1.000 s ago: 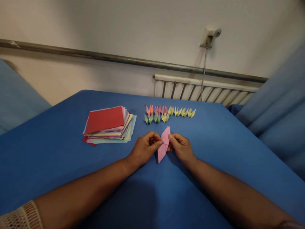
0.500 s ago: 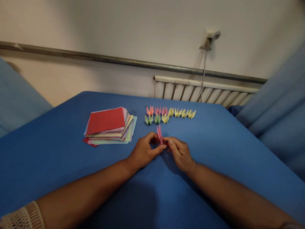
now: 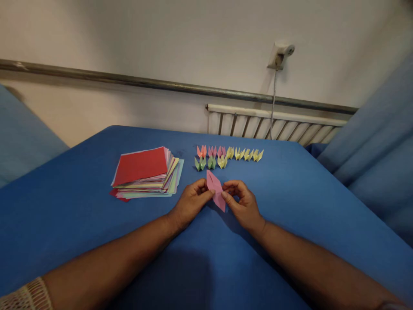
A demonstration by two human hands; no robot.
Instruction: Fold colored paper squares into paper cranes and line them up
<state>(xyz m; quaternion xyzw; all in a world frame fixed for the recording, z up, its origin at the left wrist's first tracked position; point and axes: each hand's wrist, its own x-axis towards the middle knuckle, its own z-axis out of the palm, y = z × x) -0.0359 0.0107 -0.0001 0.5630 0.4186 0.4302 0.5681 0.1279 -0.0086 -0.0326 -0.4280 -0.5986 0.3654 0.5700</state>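
Observation:
A pink folded paper [image 3: 215,189], a long diamond in shape, is held above the blue surface between both hands. My left hand [image 3: 192,199] pinches its left edge with thumb and fingers. On the opposite edge, my right hand [image 3: 242,204] grips it the same way, thumb towards me. Just beyond stand small folded paper figures with upright points: an orange one [image 3: 201,151], pink ones [image 3: 221,152], green ones [image 3: 211,162] and several yellow ones [image 3: 239,153], set in two rows.
To the left lies a thick stack of coloured paper [image 3: 142,165] with a red sheet on top. The blue-covered surface [image 3: 80,206] reaches back to a wall with a metal rail [image 3: 155,85], a white slatted frame [image 3: 245,111] and a plugged socket [image 3: 276,56]. Blue curtains [image 3: 380,142] hang at both sides.
The pink paper was seen edge-on with its layers together; now its broad diamond face is turned towards me. My right hand has shifted onto its right edge. The view has tilted slightly.

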